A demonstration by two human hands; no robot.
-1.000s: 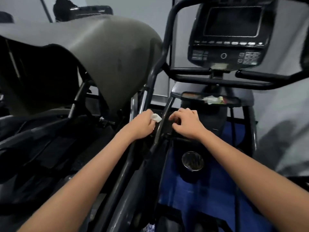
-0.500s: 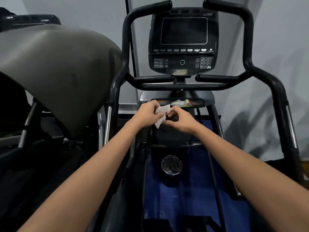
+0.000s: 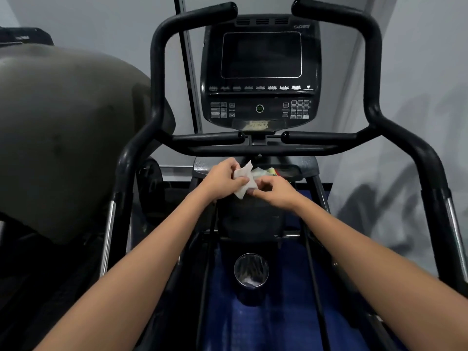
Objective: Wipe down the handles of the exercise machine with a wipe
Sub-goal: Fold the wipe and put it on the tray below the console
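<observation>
A small white wipe [image 3: 243, 182] is held between both hands just below the machine's crossbar. My left hand [image 3: 224, 182] pinches its left side with thumb on top; my right hand [image 3: 272, 192] pinches its lower right edge. The black exercise machine has a tall left handle [image 3: 162, 62], a tall right handle [image 3: 374, 62], and two short inner grips, the left inner grip [image 3: 207, 139] and the right inner grip [image 3: 319, 138], under the console [image 3: 260, 72]. Neither hand touches a handle.
A tray [image 3: 296, 171] under the console holds crumpled wrappers. A metal cup [image 3: 251, 271] stands on the blue base below my arms. A neighbouring machine's grey shroud [image 3: 65, 138] bulges in at the left. A grey wall lies behind.
The view swung from the left machine to face the console. My hands rose from the frame below, came together, and the wipe, earlier bunched in my left hand, is now spread between both.
</observation>
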